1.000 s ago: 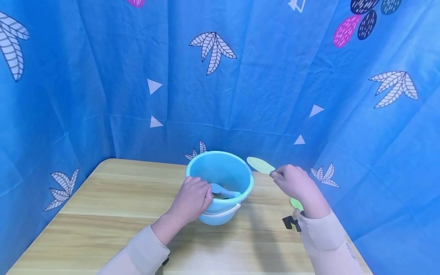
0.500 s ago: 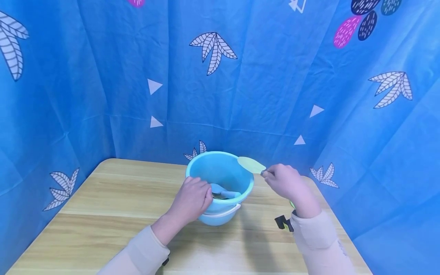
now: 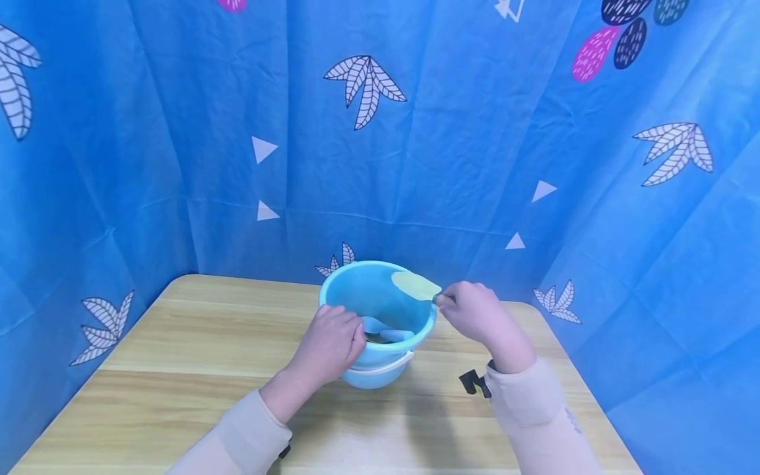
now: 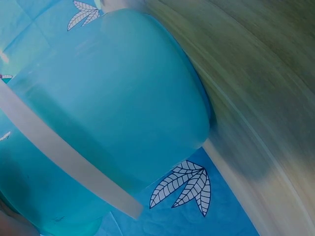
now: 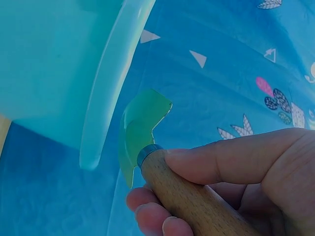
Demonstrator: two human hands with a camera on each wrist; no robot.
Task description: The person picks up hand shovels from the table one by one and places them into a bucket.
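Note:
A light-blue bucket (image 3: 362, 290) stands on the wooden table, its white handle (image 3: 386, 367) hanging down in front. My left hand (image 3: 330, 340) grips the bucket's near-left rim. Between thumb and fingers, my right hand (image 3: 475, 313) holds a garden trowel (image 5: 147, 115) by its wooden handle (image 5: 192, 196). The trowel's green, curved blade (image 3: 414, 285) points left and overlaps the bucket's right rim in the head view. Inside the bucket lies a light-blue tool (image 3: 392, 334) with a thick handle, a darker piece under it. In the left wrist view the bucket wall (image 4: 123, 88) hides the left fingers.
The wooden table (image 3: 196, 356) stretches left and in front of the bucket. A blue patterned curtain (image 3: 380, 165) hangs close behind the table and along both sides. A black wrist mount (image 3: 475, 383) sticks out below the right sleeve.
My right hand has carried the trowel left, from beside the bucket to over its right rim. A green item on the table is now hidden by the right arm. The left hand stays put.

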